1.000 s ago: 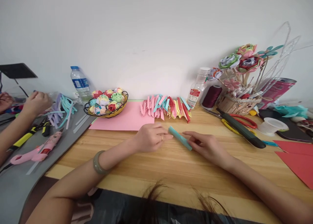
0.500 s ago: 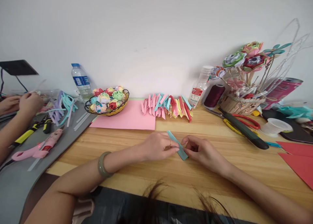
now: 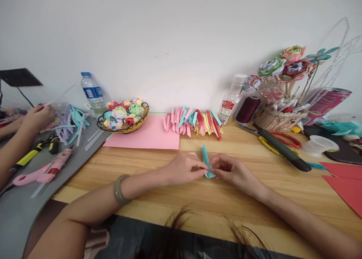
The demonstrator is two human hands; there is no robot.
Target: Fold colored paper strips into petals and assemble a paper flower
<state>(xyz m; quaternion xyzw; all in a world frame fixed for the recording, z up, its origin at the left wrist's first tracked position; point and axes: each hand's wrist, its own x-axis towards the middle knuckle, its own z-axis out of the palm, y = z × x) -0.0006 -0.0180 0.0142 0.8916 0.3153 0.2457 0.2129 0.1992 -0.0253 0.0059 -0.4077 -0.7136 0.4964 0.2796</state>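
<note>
Strip of folded turquoise paper (image 3: 204, 153) is being held low over the pale wooden table (image 3: 169, 202), in front of the row of folded pink, blue, red and yellow paper pieces (image 3: 185, 125), with its upper end pointing toward this row. The left hand (image 3: 184, 169) and the right hand (image 3: 236, 173) are both pinching narrowly its lower part from opposite sides, the fingertips being close together. To the left of the row, a yellow basket with black rim (image 3: 135, 127) is holding rounded multicoloured paper flowers (image 3: 119, 114), while to the right a clear bottle with red-and-white label (image 3: 227, 108) is standing.
</note>
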